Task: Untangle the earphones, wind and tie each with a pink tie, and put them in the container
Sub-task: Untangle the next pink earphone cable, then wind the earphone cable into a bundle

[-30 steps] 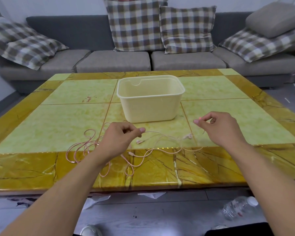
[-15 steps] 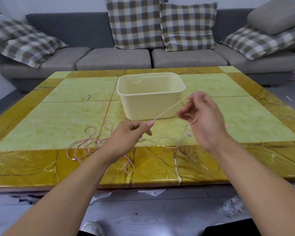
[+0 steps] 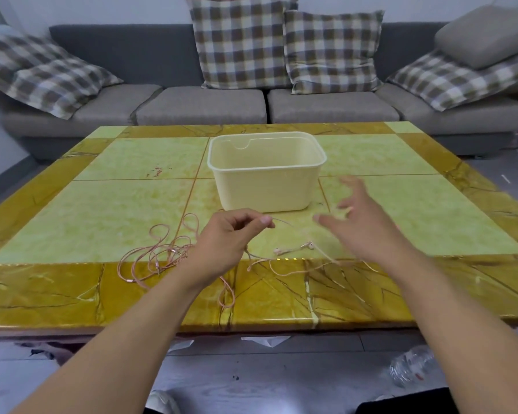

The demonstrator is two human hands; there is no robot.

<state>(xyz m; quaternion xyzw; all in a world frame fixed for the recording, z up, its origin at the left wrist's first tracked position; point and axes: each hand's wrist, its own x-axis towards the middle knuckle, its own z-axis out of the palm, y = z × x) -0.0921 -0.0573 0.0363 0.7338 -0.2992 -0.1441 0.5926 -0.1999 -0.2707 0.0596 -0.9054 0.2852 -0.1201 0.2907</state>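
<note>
The earphones (image 3: 174, 258) lie as a tangle of pink cord on the near part of the table (image 3: 102, 210), mostly looped in a heap to the left, with looser strands trailing right across the brown border. Two earbuds (image 3: 295, 248) rest on the tabletop between the hands. The left hand (image 3: 224, 243) pinches one strand between thumb and forefinger and lifts it off the surface, probably to single out one cord and keep it taut enough to follow. From that pinch the strand runs right and down toward the earbuds. The right hand (image 3: 362, 225) is blurred with motion, fingers spread and apart; it seems to hold nothing, though cord passes beneath it. The container (image 3: 266, 171) stands just behind the hands in the middle of the table, open side up and within easy reach for dropping bundles in. No pink tie can be made out. Untangling looks barely begun. Behind the table stands a sofa (image 3: 204, 106) with checked cushions.
</note>
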